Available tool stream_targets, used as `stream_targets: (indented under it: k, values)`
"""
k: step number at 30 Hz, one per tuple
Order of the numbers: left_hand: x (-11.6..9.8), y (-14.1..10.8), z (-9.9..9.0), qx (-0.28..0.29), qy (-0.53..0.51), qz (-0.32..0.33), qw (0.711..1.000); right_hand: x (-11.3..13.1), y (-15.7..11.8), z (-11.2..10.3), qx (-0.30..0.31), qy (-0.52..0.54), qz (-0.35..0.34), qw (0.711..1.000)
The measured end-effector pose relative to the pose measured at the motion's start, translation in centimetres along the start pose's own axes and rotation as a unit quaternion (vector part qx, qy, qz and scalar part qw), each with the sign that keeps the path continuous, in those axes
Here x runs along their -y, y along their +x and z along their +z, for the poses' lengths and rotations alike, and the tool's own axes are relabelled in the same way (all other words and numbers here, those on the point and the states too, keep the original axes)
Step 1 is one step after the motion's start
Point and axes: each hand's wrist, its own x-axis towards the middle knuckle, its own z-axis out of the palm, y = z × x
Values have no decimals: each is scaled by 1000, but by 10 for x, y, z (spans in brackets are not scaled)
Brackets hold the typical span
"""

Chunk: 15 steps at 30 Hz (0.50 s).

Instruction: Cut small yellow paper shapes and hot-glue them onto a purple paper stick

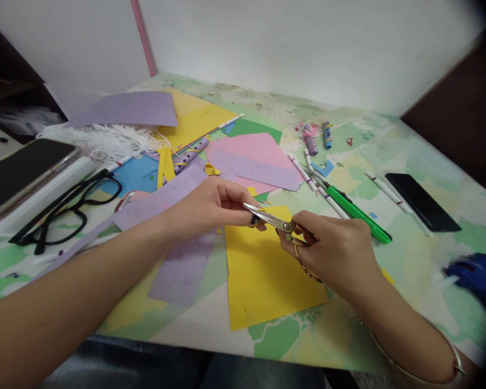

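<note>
My right hand (332,248) grips a pair of scissors (272,219), fingers through the gold-coloured handles, blades pointing left. The blade tips reach the fingertips of my left hand (214,208). Thumb and fingers of that left hand are pinched together; a bit of yellow shows at the blades, but what is held is too small to make out. Below both hands lies a sheet of yellow paper (267,275) on the table. Strips of purple paper (182,270) lie under and beside my left forearm.
Pink paper (251,148), a green cutter (354,210), white paper sticks (303,170) and small rolled tubes (328,135) lie behind the hands. Black glasses (79,205) and white string (109,139) are left. A dark phone (423,201) and a blue object (478,275) sit right.
</note>
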Motion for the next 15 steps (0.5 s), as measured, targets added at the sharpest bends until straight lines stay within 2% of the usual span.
stream_targets:
  k: [2, 5, 6, 8, 11, 13, 15]
  values:
    - [-2, 0, 0, 6, 2, -17, 1000, 0, 2, 0, -1, 24, 23, 999]
    - [-2, 1, 2, 25, -5, -46, 999, 1, 7, -1, 16, 134, 117, 984]
    - [-2, 1, 3, 32, -14, -60, 998, 2, 8, -2, 31, 192, 157, 968]
    - [-1, 1, 6, 50, -41, -92, 994, 5, 10, -1, 69, 321, 221, 918]
    - [2, 0, 11, 85, -66, -136, 985, 10, 10, 2, 132, 471, 257, 833]
    - [3, -1, 14, 113, -57, -152, 980, 13, 9, 4, 165, 511, 260, 803]
    - [4, -1, 16, 129, -43, -160, 978, 14, 9, 6, 181, 520, 262, 793]
